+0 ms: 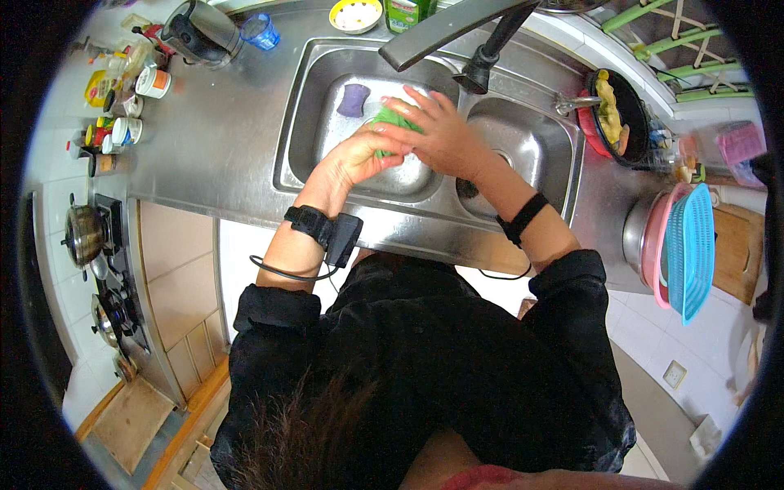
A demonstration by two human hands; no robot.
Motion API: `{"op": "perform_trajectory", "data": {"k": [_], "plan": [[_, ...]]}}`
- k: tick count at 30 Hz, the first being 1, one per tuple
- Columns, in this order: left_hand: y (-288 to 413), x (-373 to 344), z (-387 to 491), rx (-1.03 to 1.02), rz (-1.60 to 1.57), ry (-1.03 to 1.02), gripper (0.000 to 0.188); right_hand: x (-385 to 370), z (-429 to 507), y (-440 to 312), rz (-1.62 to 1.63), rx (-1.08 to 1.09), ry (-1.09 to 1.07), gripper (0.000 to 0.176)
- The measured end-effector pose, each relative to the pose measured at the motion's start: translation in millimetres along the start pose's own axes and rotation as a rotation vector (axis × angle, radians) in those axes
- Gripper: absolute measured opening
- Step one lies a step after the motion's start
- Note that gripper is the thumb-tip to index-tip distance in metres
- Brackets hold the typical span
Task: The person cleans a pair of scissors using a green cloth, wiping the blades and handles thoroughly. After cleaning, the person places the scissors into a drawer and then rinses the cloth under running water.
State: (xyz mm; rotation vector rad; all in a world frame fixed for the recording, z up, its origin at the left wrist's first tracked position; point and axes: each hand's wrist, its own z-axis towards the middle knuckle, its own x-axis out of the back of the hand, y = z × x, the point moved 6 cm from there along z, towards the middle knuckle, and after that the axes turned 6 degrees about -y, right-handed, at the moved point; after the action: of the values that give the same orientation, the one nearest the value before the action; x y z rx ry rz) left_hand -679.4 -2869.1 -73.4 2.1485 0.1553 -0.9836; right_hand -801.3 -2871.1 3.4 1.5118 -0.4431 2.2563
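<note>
Both hands are together over the left basin (306, 110) of a stainless steel double sink. A bright green item (387, 117), possibly a cloth or scouring pad, is held between them; fingers hide most of it, so its exact kind is unclear. My left hand (367, 152) grips it from the lower left, thumb and fingers curled around it. My right hand (442, 136) lies over its right side, with fingers spread across the top. Beyond the hands, a purple sponge (353, 100) rests on the basin floor, apart from them.
A dark faucet (453, 33) reaches over the left basin from above. The right basin (520, 131) has a drain. Behind the sink stand a yellow-rimmed bowl (356, 13) and a green bottle (409, 13). A kettle (202, 33) and blue cup (260, 32) are left; a blue basket (691, 254) leans right.
</note>
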Motion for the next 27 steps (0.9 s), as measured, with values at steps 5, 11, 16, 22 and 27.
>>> {"op": "perform_trajectory", "data": {"k": [5,11,16,22,27], "plan": [[7.9,-2.7,5.7,0.173,0.294,-0.036,0.021,-17.4,15.9,6.3,0.094,0.1,0.087,0.044],[19.1,15.1,24.5,0.163,0.836,0.14,0.015,-40.6,25.1,14.7,0.002,-0.019,0.028,0.019],[24.6,13.6,38.8,-0.233,1.811,0.254,0.017,-67.3,20.3,11.1,-0.056,-0.248,-0.122,0.013],[32.8,7.7,12.7,-0.2,1.816,0.407,0.025,-79.3,21.1,13.2,0.17,-0.547,-0.332,0.02],[42.2,-10.8,-8.2,-0.348,1.936,0.437,0.024,-87.0,26.4,22.8,0.404,-0.575,-0.392,0.031]]}}
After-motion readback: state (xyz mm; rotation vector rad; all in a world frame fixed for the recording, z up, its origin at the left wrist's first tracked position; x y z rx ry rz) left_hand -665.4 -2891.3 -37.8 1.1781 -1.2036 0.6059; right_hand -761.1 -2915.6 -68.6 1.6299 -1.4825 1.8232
